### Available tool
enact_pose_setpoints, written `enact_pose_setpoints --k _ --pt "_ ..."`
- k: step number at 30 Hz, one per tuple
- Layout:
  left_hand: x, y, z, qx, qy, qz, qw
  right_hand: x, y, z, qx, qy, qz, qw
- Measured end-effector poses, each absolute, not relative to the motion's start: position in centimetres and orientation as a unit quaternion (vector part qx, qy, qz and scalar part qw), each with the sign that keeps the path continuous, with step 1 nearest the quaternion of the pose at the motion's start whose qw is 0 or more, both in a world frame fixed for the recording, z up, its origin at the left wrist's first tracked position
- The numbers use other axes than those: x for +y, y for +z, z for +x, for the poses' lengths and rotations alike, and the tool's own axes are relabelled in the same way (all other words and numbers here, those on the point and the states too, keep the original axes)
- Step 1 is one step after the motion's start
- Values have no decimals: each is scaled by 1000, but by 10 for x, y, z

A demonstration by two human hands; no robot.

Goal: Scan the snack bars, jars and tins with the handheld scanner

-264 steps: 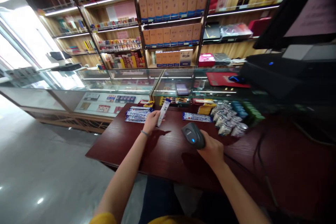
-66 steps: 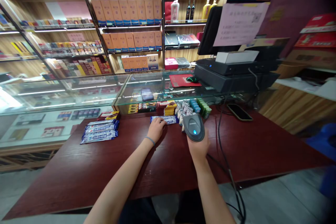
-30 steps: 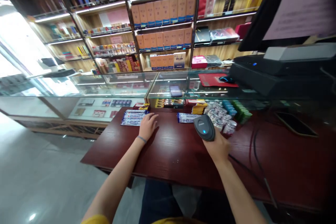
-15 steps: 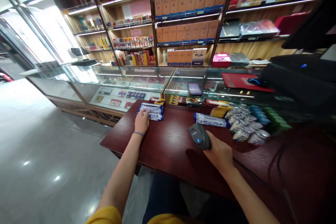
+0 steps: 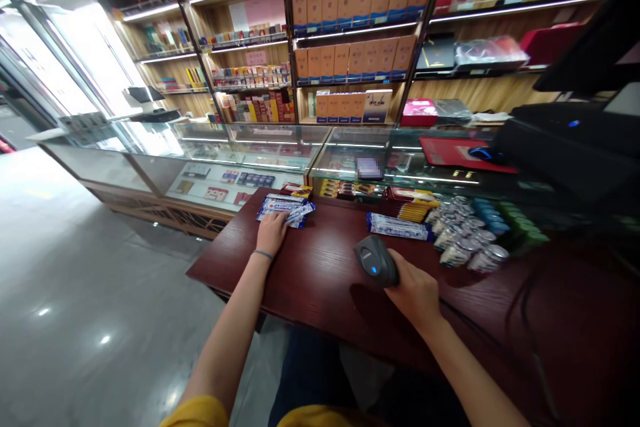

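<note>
My left hand [image 5: 271, 235] is at the left part of the dark red table, its fingers closed on the end of a slim blue-and-white snack packet [image 5: 301, 211]. That packet lies askew over a small pile of matching packets [image 5: 281, 202]. In my right hand [image 5: 416, 291] is a black barcode scanner [image 5: 374, 261] with a blue light, held above the table by its handle. Beyond the scanner lies a second group of blue-and-white packets [image 5: 399, 226], apart from both hands.
Yellow-and-brown packets [image 5: 407, 207], silver-topped jars or cans [image 5: 459, 250], and blue [image 5: 487, 217] and green [image 5: 523, 223] items stand at right. A glass display counter [image 5: 250, 153] runs behind the table [image 5: 315, 273]. A red mat with a mouse [image 5: 483, 153] lies near dark equipment.
My left fingers have closed on one packet and turned it at an angle, its right end now pointing up and away. My right hand still holds the scanner in nearly the same place.
</note>
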State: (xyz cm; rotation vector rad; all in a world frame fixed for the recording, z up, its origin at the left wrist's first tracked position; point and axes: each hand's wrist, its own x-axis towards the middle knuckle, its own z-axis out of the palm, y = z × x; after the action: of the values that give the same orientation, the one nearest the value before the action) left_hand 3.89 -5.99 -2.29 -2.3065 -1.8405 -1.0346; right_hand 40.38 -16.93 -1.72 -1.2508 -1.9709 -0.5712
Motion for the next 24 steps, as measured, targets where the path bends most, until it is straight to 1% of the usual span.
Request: enact_pose_setpoints --k 2,3,5,7,8,10,12,16,24 --pt "-63 -20 55 -563 -401 -720 -73 -170 -17 406 -756 -221 -492 370" --pt "-64 -18 65 -548 -439 -698 -137 -170 -16 407 -753 -219 -495 374" --pt "-67 -16 83 -509 -502 -628 -307 -170 -16 408 -747 -216 -498 383" --pt "-71 -15 98 -455 -520 -538 -482 -170 -16 409 -741 -213 -502 392" --pt "-74 -14 103 -426 -513 -500 -552 -171 -16 410 -738 -210 -503 397" --pt "-78 -12 109 -382 -483 -451 -646 -171 -16 410 -741 -196 -503 399" --pt "-82 -10 111 -360 -457 -430 -691 -172 -15 410 -756 -170 -499 388" --pt "-85 -6 111 -359 -435 -417 -712 -174 -14 409 -800 -118 -470 353" --pt "-88 -1 114 -368 -430 -407 -717 -173 -16 410 -810 -125 -441 366"
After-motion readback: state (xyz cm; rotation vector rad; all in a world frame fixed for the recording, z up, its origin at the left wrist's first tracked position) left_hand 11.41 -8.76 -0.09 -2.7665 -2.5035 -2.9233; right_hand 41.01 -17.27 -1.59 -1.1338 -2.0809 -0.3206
